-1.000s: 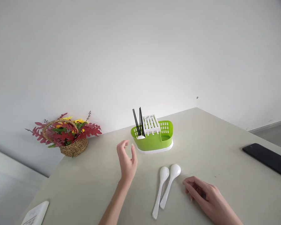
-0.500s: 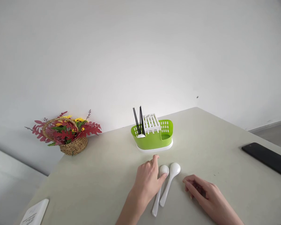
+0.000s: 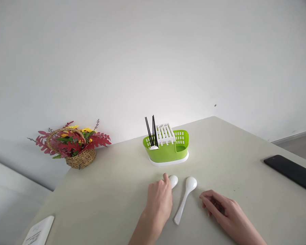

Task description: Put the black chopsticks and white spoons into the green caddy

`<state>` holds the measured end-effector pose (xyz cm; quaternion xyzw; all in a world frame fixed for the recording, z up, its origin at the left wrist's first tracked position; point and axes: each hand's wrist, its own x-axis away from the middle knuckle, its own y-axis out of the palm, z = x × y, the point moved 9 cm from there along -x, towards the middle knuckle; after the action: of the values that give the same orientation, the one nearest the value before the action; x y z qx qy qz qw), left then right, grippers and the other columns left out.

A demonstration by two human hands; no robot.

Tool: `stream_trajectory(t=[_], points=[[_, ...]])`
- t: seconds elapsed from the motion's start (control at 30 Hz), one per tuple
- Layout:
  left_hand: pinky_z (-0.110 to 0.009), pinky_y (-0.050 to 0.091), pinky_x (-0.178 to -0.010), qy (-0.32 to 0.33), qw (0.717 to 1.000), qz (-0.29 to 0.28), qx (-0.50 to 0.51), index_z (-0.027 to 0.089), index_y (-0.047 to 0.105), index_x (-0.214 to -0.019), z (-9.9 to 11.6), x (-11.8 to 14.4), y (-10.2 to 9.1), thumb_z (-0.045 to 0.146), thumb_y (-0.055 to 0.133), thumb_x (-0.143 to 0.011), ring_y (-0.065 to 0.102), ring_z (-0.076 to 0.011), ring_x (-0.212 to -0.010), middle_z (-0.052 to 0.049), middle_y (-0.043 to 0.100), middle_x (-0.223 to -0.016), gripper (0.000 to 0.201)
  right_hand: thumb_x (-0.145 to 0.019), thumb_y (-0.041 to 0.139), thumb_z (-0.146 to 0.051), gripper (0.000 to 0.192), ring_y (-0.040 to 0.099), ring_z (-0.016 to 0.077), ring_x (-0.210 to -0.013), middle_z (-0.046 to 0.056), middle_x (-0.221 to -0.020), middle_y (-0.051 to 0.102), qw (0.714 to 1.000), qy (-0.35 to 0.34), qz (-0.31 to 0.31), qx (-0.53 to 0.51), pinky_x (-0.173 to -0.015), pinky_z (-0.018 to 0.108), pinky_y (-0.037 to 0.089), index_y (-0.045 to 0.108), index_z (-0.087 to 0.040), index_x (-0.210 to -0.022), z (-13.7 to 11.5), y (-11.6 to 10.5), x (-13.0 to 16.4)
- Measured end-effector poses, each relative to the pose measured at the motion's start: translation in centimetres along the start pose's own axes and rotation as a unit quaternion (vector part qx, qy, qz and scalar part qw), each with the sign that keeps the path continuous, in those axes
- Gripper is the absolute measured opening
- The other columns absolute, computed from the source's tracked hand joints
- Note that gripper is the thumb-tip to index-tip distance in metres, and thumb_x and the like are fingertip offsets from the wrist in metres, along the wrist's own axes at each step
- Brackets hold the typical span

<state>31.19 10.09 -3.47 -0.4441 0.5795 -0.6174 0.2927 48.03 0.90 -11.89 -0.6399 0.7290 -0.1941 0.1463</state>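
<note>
My left hand (image 3: 159, 196) is closed around a white spoon (image 3: 173, 181) whose bowl sticks out past my fingers; its handle is hidden by the hand. Just to the right, a second white spoon (image 3: 185, 200) lies on the table, bowl toward the wall and handle toward me. My right hand (image 3: 220, 207) rests on the table to the right of that spoon, fingers loosely curled with nothing seen in them. Beyond the spoons stands a green cutlery holder (image 3: 165, 155) with a white slotted rack (image 3: 165, 133). Black chopsticks (image 3: 151, 133) and a white spoon bowl (image 3: 154, 148) show at its left end.
A wicker basket (image 3: 82, 159) of red leaves and yellow flowers stands at the left back edge. A black phone-like slab (image 3: 292, 173) lies at the right, and a white printed object (image 3: 39, 231) at the front left. A white wall rises behind the table (image 3: 107, 190).
My left hand has closed on the left spoon. That spoon's bowl has shifted slightly left, away from the other spoon. My right hand stays where it was.
</note>
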Motion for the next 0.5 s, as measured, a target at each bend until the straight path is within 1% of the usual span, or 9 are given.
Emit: stream_trajectory(t=[0.13, 0.2, 0.27, 0.3, 0.33, 0.4, 0.47, 0.5], points=[[-0.031, 0.051, -0.065, -0.037, 0.999, 0.008, -0.006, 0.003, 0.043, -0.147, -1.4, 0.1, -0.3, -0.002, 0.055, -0.085, 0.077, -0.0299, -0.081, -0.012, 0.076, -0.083, 0.063, -0.098, 0.044, -0.059, 0.04, 0.06, 0.0165, -0.067, 0.0, -0.074, 0.067, 1.0, -0.003, 0.002, 0.001, -0.059, 0.023, 0.045, 0.067, -0.028, -0.092, 0.0, 0.0, 0.0], [-0.03, 0.051, -0.066, -0.055, 0.998, 0.016, 0.027, 0.005, 0.043, -0.147, -2.0, 0.3, -0.7, -0.001, 0.054, -0.087, 0.077, -0.0289, -0.083, -0.012, 0.076, -0.084, 0.061, -0.098, 0.044, -0.059, 0.04, 0.06, 0.0166, -0.066, 0.0, -0.073, 0.067, 1.0, -0.002, 0.007, 0.0, -0.058, 0.023, 0.045, 0.068, -0.028, -0.092, -0.2, -0.1, 0.0], [-0.029, 0.053, -0.068, -0.051, 0.991, 0.037, 0.115, 0.012, 0.047, -0.144, -2.3, 0.7, -1.5, 0.003, 0.053, -0.091, 0.077, -0.0259, -0.084, -0.011, 0.077, -0.092, 0.054, -0.098, 0.045, -0.06, 0.04, 0.06, 0.0167, -0.066, 0.0, -0.074, 0.067, 1.0, 0.001, 0.013, -0.004, -0.059, 0.024, 0.044, 0.068, -0.028, -0.091, -0.3, -0.3, 0.0], [-0.028, 0.053, -0.068, -0.037, 0.982, 0.051, 0.178, 0.016, 0.048, -0.143, -2.3, 0.9, -2.1, 0.007, 0.053, -0.093, 0.076, -0.0234, -0.083, -0.01, 0.076, -0.096, 0.05, -0.097, 0.045, -0.06, 0.04, 0.06, 0.0167, -0.067, -0.001, -0.073, 0.067, 1.0, 0.003, 0.014, -0.007, -0.059, 0.024, 0.044, 0.068, -0.028, -0.091, -0.4, -0.2, 0.0], [-0.027, 0.054, -0.068, -0.018, 0.967, 0.064, 0.246, 0.02, 0.048, -0.142, -2.2, 1.2, -2.8, 0.011, 0.052, -0.095, 0.076, -0.0206, -0.079, -0.008, 0.076, -0.1, 0.048, -0.097, 0.046, -0.061, 0.04, 0.059, 0.0166, -0.067, -0.001, -0.073, 0.066, 1.0, 0.004, 0.015, -0.01, -0.06, 0.024, 0.044, 0.068, -0.028, -0.09, -0.4, -0.2, 0.1], [-0.026, 0.057, -0.067, 0.028, 0.925, 0.092, 0.368, 0.027, 0.048, -0.142, -2.1, 1.8, -4.3, 0.018, 0.051, -0.098, 0.074, -0.0157, -0.071, -0.005, 0.074, -0.106, 0.045, -0.097, 0.045, -0.061, 0.041, 0.058, 0.0164, -0.066, -0.001, -0.072, 0.065, 1.0, 0.009, 0.023, -0.017, -0.059, 0.024, 0.042, 0.067, -0.028, -0.089, -0.5, -0.3, 0.2], [-0.026, 0.06, -0.069, 0.058, 0.886, 0.117, 0.445, 0.031, 0.047, -0.142, -2.6, 2.3, -5.9, 0.026, 0.052, -0.099, 0.073, -0.0132, -0.068, -0.004, 0.071, -0.112, 0.044, -0.098, 0.044, -0.061, 0.041, 0.057, 0.0162, -0.066, -0.002, -0.071, 0.063, 0.999, 0.013, 0.032, -0.023, -0.06, 0.025, 0.041, 0.066, -0.028, -0.089, -0.5, -0.4, 0.3], [-0.027, 0.062, -0.072, 0.066, 0.871, 0.129, 0.47, 0.032, 0.048, -0.141, -2.9, 2.4, -6.5, 0.03, 0.052, -0.099, 0.073, -0.0131, -0.069, -0.004, 0.07, -0.115, 0.042, -0.098, 0.044, -0.061, 0.041, 0.056, 0.016, -0.066, -0.002, -0.071, 0.063, 0.999, 0.014, 0.031, -0.025, -0.06, 0.025, 0.041, 0.066, -0.028, -0.089, -0.6, -0.4, 0.4]])
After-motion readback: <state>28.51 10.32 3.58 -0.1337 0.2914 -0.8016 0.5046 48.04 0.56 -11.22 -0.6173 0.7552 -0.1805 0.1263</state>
